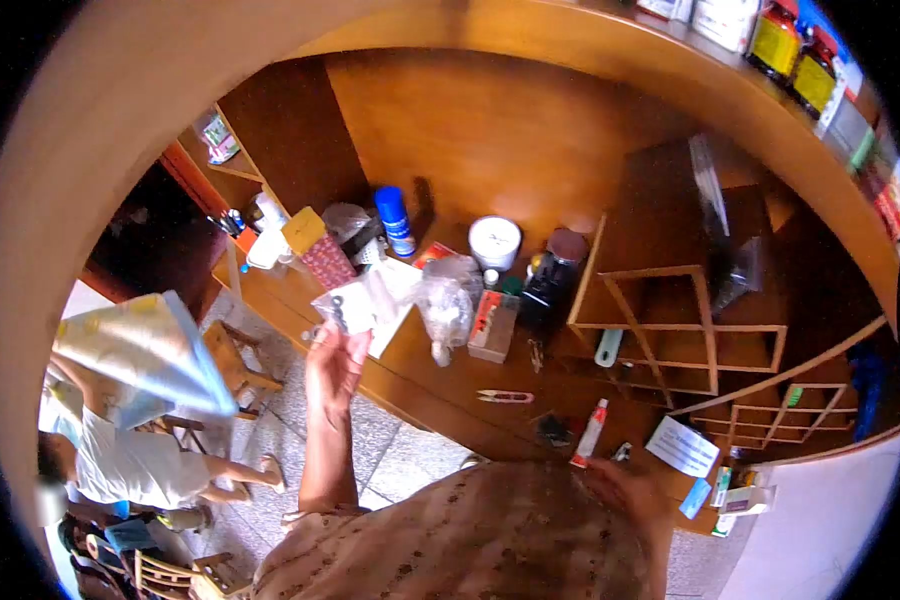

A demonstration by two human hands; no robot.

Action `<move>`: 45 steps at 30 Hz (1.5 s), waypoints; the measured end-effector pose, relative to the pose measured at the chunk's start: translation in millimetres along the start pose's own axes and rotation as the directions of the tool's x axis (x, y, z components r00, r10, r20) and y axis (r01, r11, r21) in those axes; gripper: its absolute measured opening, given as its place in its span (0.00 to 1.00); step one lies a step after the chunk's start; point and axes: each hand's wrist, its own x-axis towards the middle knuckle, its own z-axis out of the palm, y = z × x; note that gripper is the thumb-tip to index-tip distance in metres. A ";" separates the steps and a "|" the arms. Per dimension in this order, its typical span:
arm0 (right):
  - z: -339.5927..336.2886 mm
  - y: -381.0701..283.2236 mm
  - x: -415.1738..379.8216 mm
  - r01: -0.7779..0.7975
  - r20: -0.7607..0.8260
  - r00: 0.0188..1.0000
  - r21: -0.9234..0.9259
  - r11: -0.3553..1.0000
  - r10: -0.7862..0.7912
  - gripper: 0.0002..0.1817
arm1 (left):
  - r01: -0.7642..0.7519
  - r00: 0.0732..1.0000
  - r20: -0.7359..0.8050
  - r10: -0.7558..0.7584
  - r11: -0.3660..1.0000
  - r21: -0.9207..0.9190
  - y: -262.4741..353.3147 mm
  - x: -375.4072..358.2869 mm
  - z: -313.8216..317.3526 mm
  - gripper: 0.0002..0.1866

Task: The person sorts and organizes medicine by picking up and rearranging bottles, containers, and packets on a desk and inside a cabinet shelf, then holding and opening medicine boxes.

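My left hand (pixel 336 365) is raised over the desk's left front edge, its fingers closed on a small clear plastic bag (pixel 350 308) with small dark pieces inside. Close to my body, my right hand (pixel 625 488) is low and blurred, at the near end of a red and white tube (pixel 592 432). Whether it grips the tube I cannot make out. Beyond the left hand lie a white paper (pixel 395 290) and a larger crumpled clear bag (pixel 448 300). Thread snips (pixel 506 397) lie on the desk between my hands.
Along the back stand a blue spray can (pixel 395 222), a white tub (pixel 495 243), a dark jar (pixel 552 280) and a red and brown box (pixel 493 327). A wooden rack (pixel 670 330) is at right. Bottles line the upper shelf (pixel 660 40). Another person (pixel 140 455) holds a cloth at left.
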 end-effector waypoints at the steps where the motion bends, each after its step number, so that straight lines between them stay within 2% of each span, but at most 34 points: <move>1: -8.9 -6.7 6.0 0.072 0.009 0.997 0.115 0.991 -0.073 0.19 | 0.057 0.996 0.069 -0.053 0.997 -0.060 -12.5 -15.6 21.7 0.17; 2: -14.7 -9.3 13.2 0.140 0.009 0.989 0.228 0.964 -0.145 0.21 | 0.109 0.990 0.095 -0.100 0.989 -0.102 -26.5 -27.7 40.0 0.17; 3: -19.7 -13.5 23.3 0.201 0.000 0.978 0.239 0.950 -0.207 0.22 | 0.167 0.976 0.172 -0.135 0.968 -0.189 -40.3 -40.5 58.0 0.17; 4: -28.7 -24.6 30.5 0.325 -0.103 0.945 0.398 0.858 -0.311 0.23 | 0.212 0.958 0.234 -0.164 0.957 -0.198 -51.2 -54.2 79.2 0.18; 6: -28.3 -36.6 49.9 0.326 -0.182 0.943 0.655 0.682 -0.277 0.25 | 0.324 0.916 0.319 -0.243 0.917 -0.231 -70.9 -77.1 108.3 0.18; 8: -27.5 -49.9 63.8 0.355 -0.233 0.920 0.837 0.417 -0.315 0.24 | 0.419 0.876 0.368 -0.313 0.872 -0.255 -85.7 -95.8 129.4 0.19; 9: -24.8 -54.1 67.8 0.315 -0.208 0.926 0.885 0.343 -0.315 0.23 | 0.449 0.851 0.409 -0.328 0.859 -0.245 -90.4 -102.5 138.2 0.19; 11: -19.7 -56.2 66.3 0.260 -0.210 0.956 0.932 0.254 -0.207 0.17 | 0.478 0.827 0.424 -0.370 0.859 -0.182 -89.7 -114.3 153.7 0.19; 15: -30.5 -48.8 67.7 0.311 -0.265 0.948 0.894 0.322 -0.177 0.10 | 0.424 0.854 0.394 -0.341 0.894 -0.144 -93.7 -122.0 146.4 0.19; 17: -43.7 -50.5 61.8 0.350 -0.294 0.934 0.860 0.372 -0.202 0.08 | 0.337 0.837 0.497 -0.229 0.931 -0.138 -95.4 -123.7 138.5 0.18; 19: -51.6 -49.8 60.8 0.388 -0.310 0.917 0.840 0.379 -0.250 0.07 | 0.279 0.876 0.435 -0.209 0.955 -0.104 -90.3 -130.2 143.9 0.16; 21: -59.5 -51.7 59.7 0.373 -0.269 0.919 0.830 0.414 -0.288 0.07 | 0.206 0.893 0.391 -0.223 0.975 0.087 -84.4 -132.9 145.9 0.15; 22: -61.3 -55.6 59.5 0.404 -0.296 0.905 0.826 0.393 -0.307 0.06 | 0.214 0.912 0.327 -0.247 0.968 0.134 -80.8 -133.8 152.0 0.13; 23: -62.5 -57.1 60.6 0.400 -0.287 0.904 0.828 0.393 -0.317 0.06 | 0.207 0.918 0.317 -0.239 0.970 0.131 -78.3 -135.1 154.5 0.13; 25: -64.0 -59.9 63.0 0.486 -0.350 0.861 0.782 0.391 -0.370 0.07 | 0.209 0.916 0.285 -0.281 0.944 0.256 -74.2 -138.2 157.5 0.10; 29: -65.1 -62.1 66.2 0.418 -0.293 0.863 0.871 0.256 -0.413 0.13 | 0.130 0.964 0.202 -0.176 0.967 0.221 -73.8 -142.1 168.9 0.07; 30: -60.3 -59.3 67.6 0.416 -0.285 0.860 0.872 0.257 -0.422 0.13 | 0.122 0.969 0.183 -0.164 0.967 0.223 -72.4 -142.7 171.7 0.06; 32: -49.0 -52.1 68.5 0.338 -0.195 0.845 0.916 0.215 -0.497 0.15 | 0.091 0.981 0.148 -0.124 0.973 0.211 -75.2 -142.9 174.8 0.06; 33: -47.5 -56.3 67.9 0.356 -0.182 0.811 0.908 0.221 -0.557 0.16 | 0.067 0.989 0.120 -0.092 0.977 0.204 -76.4 -142.9 175.3 0.06; 36: -42.4 -66.3 60.4 0.301 -0.188 0.840 0.942 0.148 -0.508 0.14 | 0.122 0.985 0.091 -0.147 0.963 0.243 -76.6 -143.5 174.1 0.09; 38: -39.5 -57.1 65.1 0.297 -0.125 0.888 0.891 0.343 -0.443 0.11 | 0.140 0.981 0.103 -0.167 0.964 0.227 -75.4 -144.1 174.9 0.11; 43: -38.2 -59.9 65.1 0.357 -0.226 0.900 0.873 0.333 -0.372 0.07 | 0.181 0.968 0.136 -0.210 0.963 0.201 -75.3 -141.0 173.0 0.15; 45: -35.8 -60.8 64.6 0.380 -0.254 0.897 0.861 0.339 -0.361 0.06 | 0.136 0.957 0.225 -0.184 0.968 0.212 -77.5 -138.0 164.8 0.14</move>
